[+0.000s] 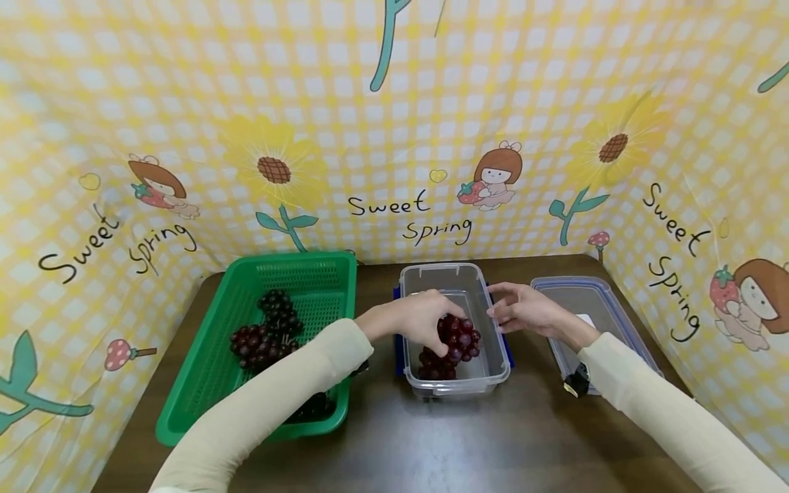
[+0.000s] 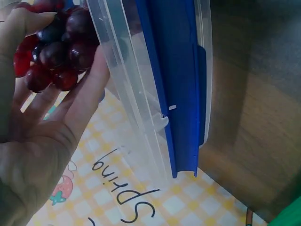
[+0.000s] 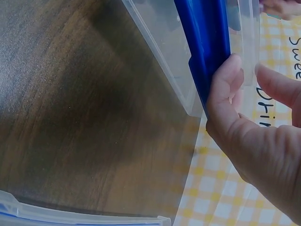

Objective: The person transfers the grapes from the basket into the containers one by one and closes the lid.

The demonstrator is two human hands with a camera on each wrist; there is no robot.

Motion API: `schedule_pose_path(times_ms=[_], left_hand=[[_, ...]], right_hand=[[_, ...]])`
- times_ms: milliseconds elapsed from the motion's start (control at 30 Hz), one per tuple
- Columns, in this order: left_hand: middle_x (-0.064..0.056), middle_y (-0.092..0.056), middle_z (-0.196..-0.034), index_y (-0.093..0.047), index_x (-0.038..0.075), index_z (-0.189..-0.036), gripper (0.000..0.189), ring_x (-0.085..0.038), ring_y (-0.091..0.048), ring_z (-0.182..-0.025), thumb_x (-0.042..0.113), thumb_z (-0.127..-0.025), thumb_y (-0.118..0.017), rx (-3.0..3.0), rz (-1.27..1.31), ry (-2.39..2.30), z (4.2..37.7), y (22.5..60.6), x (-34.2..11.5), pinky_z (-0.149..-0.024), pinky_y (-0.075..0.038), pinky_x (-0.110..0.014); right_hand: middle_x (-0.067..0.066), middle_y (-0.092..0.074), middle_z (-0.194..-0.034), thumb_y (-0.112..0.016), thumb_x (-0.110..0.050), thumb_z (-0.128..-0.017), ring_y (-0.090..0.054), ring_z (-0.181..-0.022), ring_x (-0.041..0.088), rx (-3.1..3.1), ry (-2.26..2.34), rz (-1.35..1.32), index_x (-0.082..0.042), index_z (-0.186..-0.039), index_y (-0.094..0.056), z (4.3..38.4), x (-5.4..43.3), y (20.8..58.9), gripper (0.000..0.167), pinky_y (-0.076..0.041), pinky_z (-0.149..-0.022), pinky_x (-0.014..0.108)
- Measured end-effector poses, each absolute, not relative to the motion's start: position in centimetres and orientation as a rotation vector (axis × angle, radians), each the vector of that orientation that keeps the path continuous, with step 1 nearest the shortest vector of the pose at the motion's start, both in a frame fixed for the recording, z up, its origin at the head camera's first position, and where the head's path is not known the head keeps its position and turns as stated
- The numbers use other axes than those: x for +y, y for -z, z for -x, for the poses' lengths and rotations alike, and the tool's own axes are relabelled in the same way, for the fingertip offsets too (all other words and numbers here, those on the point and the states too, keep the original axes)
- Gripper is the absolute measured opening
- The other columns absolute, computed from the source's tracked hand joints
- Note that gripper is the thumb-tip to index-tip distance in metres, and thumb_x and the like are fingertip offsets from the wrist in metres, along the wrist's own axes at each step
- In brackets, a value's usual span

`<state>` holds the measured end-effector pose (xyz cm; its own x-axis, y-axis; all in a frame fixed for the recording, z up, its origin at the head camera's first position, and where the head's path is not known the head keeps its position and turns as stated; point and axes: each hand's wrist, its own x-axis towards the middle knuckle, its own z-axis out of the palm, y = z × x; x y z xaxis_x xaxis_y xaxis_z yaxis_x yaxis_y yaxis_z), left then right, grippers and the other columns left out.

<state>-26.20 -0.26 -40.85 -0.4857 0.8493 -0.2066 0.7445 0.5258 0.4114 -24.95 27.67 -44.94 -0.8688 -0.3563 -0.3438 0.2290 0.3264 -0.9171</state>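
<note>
A yellow-and-white checked cloth (image 1: 345,137), lettered "Sweet Spring", rises behind and on both sides of a dark wooden table (image 1: 431,438). On the left of the table stands a green basket (image 1: 203,342), its inside partly hidden by one of a person's cream sleeves (image 1: 277,397), which crosses over it. At the middle, well within reach of both arms, stands a clear plastic box (image 1: 459,387), upright and open at the top, while its flat, see-through lid (image 1: 592,294) lies off to the right, partly under the other arm. The left hand (image 1: 425,318) reaches over the box's near-left wall and grips a bunch of red grapes (image 1: 461,339), the fingers and thumb curled around it (the wrist view shows the fruit glossy against the palm). The right hand (image 1: 530,308) is loosely spread at the box's right side, its fingers touching a blue latch (image 3: 207,28) and its thumb apart from them. More red grapes (image 1: 436,366) sit low in the box, just beside the held bunch; whether they touch it cannot be told. In the basket lie a dark red bunch (image 1: 255,346) and, just beside it, a black bunch (image 1: 280,311).
</note>
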Motion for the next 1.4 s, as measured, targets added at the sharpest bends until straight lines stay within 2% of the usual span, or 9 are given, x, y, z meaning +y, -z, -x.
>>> schedule_pose_path(times_ms=[233, 433, 700, 1000, 1200, 1400], left_hand=[[0.001, -0.074, -0.132, -0.068, 0.015, -0.14, 0.061, -0.008, -0.068, -0.11, 0.029, -0.083, -0.087, 2.354, -1.425, -0.241, 25.7, 42.1, 1.5, -0.094, -0.058, -0.024], [0.003, -0.074, -0.132, -0.069, 0.018, -0.138, 0.059, -0.008, -0.068, -0.11, 0.03, -0.084, -0.089, 2.371, -1.4, -0.144, 25.3, 41.9, 2.2, -0.094, -0.059, -0.026], [0.007, -0.075, -0.127, -0.071, 0.024, -0.137, 0.059, -0.008, -0.069, -0.103, 0.038, -0.083, -0.09, 2.416, -1.486, 0.095, 24.1, 42.1, 4.0, -0.092, -0.059, -0.028], [0.01, -0.073, -0.129, -0.072, 0.032, -0.133, 0.057, -0.01, -0.069, -0.109, 0.041, -0.081, -0.092, 2.459, -1.533, 0.323, 23.1, 42.7, 5.4, -0.095, -0.059, -0.029], [0.01, -0.074, -0.126, -0.074, 0.035, -0.129, 0.055, -0.013, -0.071, -0.109, 0.041, -0.077, -0.093, 2.475, -1.569, 0.429, 22.6, 42.8, 5.9, -0.093, -0.06, -0.031], [0.011, -0.073, -0.123, -0.076, 0.036, -0.121, 0.048, -0.014, -0.071, -0.108, 0.04, -0.077, -0.093, 2.478, -1.59, 0.536, 22.4, 42.6, 6.5, -0.089, -0.062, -0.032]], right_hand=[[0.024, -0.069, -0.121, -0.065, -0.008, -0.103, -0.072, -0.095, 0.019, 2.107, 1.546, 0.08, -0.001, -0.164, -0.027, 24.4, 27.8, 45.1, 0.072, -0.065, -0.086, 0.038], [0.026, -0.069, -0.123, -0.067, -0.01, -0.103, -0.073, -0.097, 0.019, 2.098, 1.561, 0.113, 0.0, -0.163, -0.029, 24.8, 27.4, 45.1, 0.072, -0.065, -0.086, 0.038], [0.02, -0.071, -0.119, -0.067, -0.011, -0.103, -0.073, -0.095, 0.017, 2.096, 1.552, 0.094, -0.001, -0.164, -0.028, 24.8, 27.2, 45.1, 0.073, -0.065, -0.086, 0.036], [0.012, -0.073, -0.112, -0.066, -0.009, -0.103, -0.073, -0.093, 0.016, 2.097, 1.554, 0.089, 0.0, -0.163, -0.029, 24.9, 27.2, 45.0, 0.072, -0.065, -0.085, 0.036], [0.021, -0.071, -0.119, -0.067, -0.009, -0.103, -0.073, -0.093, 0.016, 2.095, 1.555, 0.088, 0.0, -0.163, -0.029, 24.8, 27.1, 45.2, 0.072, -0.065, -0.084, 0.036], [0.015, -0.073, -0.113, -0.066, -0.007, -0.102, -0.073, -0.092, 0.015, 2.095, 1.572, 0.098, 0.0, -0.163, -0.028, 25.0, 27.3, 45.0, 0.072, -0.065, -0.084, 0.036]])
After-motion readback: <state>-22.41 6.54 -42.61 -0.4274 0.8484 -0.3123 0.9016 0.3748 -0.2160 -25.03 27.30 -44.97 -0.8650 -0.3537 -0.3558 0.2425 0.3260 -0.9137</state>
